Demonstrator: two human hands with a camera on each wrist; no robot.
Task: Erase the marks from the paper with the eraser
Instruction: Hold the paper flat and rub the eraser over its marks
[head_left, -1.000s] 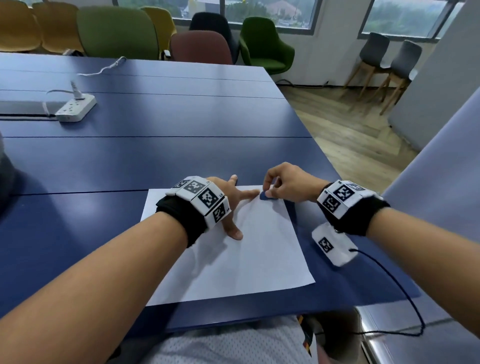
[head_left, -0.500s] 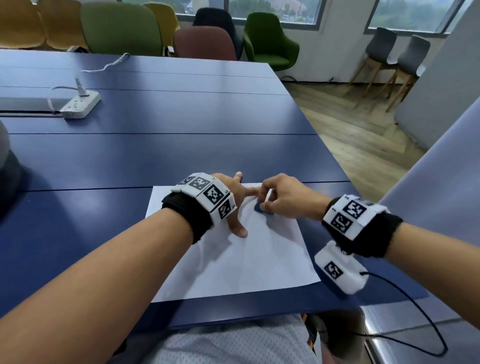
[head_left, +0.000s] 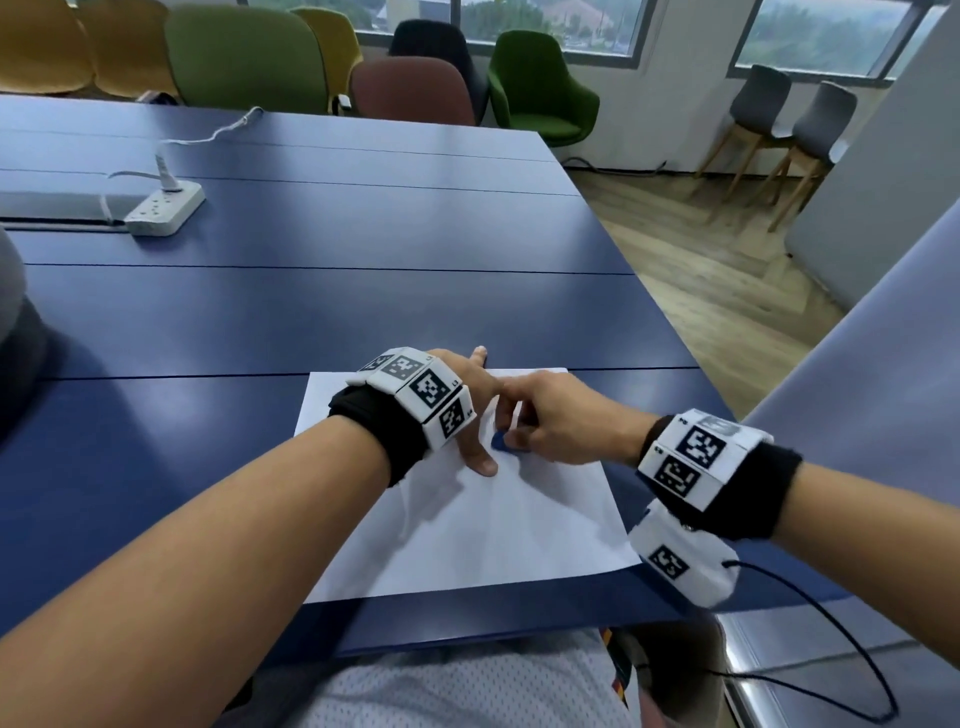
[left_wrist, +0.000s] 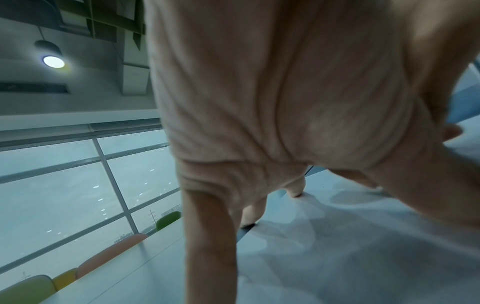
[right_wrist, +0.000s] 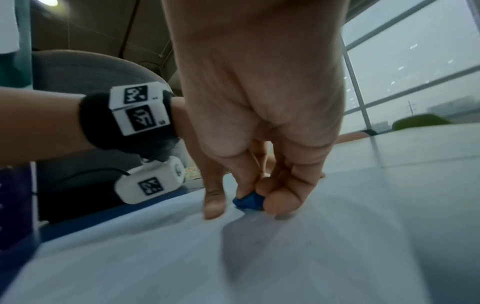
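Observation:
A white sheet of paper lies on the blue table near its front edge. My left hand presses flat on the paper's upper part, fingers spread and straight. My right hand pinches a small blue eraser and holds it down on the paper beside the left thumb. In the right wrist view the eraser sits between the fingertips, touching the paper. In the left wrist view the spread left fingers stand on the sheet. No marks show clearly on the paper.
A white power strip with a cable lies at the table's far left. Coloured chairs stand behind the table. The table's right edge drops to a wooden floor. A black cable hangs from my right wrist.
My right hand has dragged the eraser from the paper's top right corner down and left, close to the left thumb. The left hand stays pressed on the sheet.

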